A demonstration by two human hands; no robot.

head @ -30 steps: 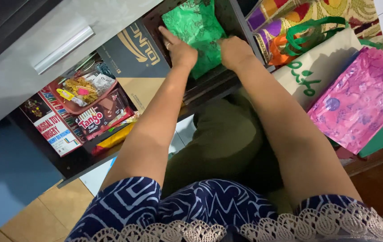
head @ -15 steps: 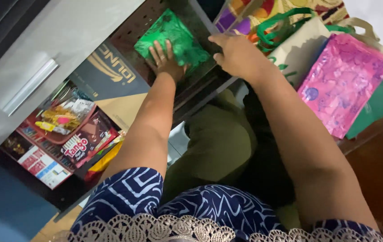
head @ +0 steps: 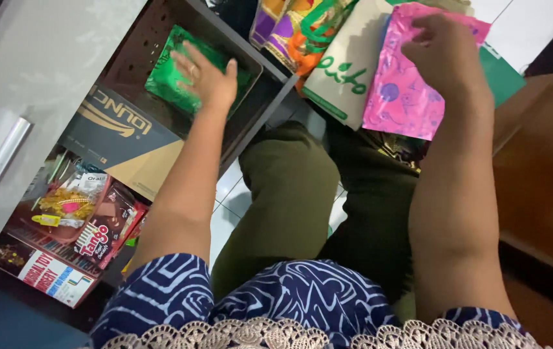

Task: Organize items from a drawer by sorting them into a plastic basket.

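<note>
Left hand (head: 206, 76) is laid flat, fingers spread, on the green packet (head: 171, 72) inside the dark drawer (head: 258, 95) at 11 o'clock; nothing is gripped. Right hand (head: 446, 53) is rested on the pink bag (head: 398, 90) at 1 o'clock, fingers curled over its top edge; a firm grasp cannot be confirmed. A cream bag (head: 344, 71) is seen just beside the pink one. A snack tray (head: 73, 207) is located at 8 o'clock.

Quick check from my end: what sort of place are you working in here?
Probably a home, on a tiled floor by a low cabinet: an open drawer holds a green packet under the left hand; the right hand rests on a pink bag.
</note>
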